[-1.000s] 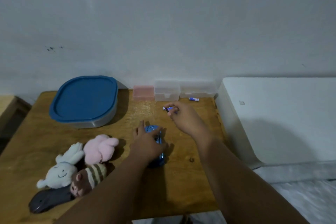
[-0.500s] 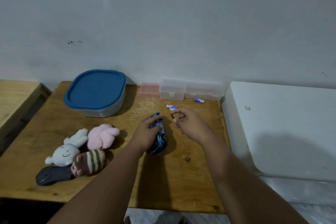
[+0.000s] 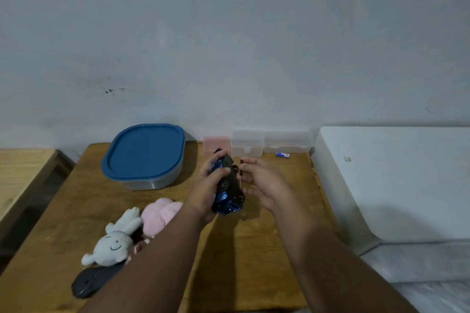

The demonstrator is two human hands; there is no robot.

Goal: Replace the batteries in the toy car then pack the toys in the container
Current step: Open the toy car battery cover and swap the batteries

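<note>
My left hand (image 3: 206,190) grips the blue toy car (image 3: 227,193) and holds it above the wooden table (image 3: 254,262), tipped so its black underside and wheels face right. My right hand (image 3: 264,183) hovers just right of the car with relaxed fingers, its fingertips close to the underside; I see nothing clearly held in it. One small blue-and-white battery (image 3: 282,154) lies at the back of the table. The container with a blue lid (image 3: 145,152) stands closed at the back left. Both hands hide the spot where two batteries lay.
A white bunny plush (image 3: 114,244), a pink plush (image 3: 162,213) and a dark plush (image 3: 89,282) lie front left, partly under my left forearm. A pink box (image 3: 216,143) and clear boxes (image 3: 246,146) line the wall. A white surface (image 3: 394,180) borders the table's right edge.
My left hand lifted the car off the table and turned its underside to the right. My right hand, which let go of a battery earlier, moved up beside the car.
</note>
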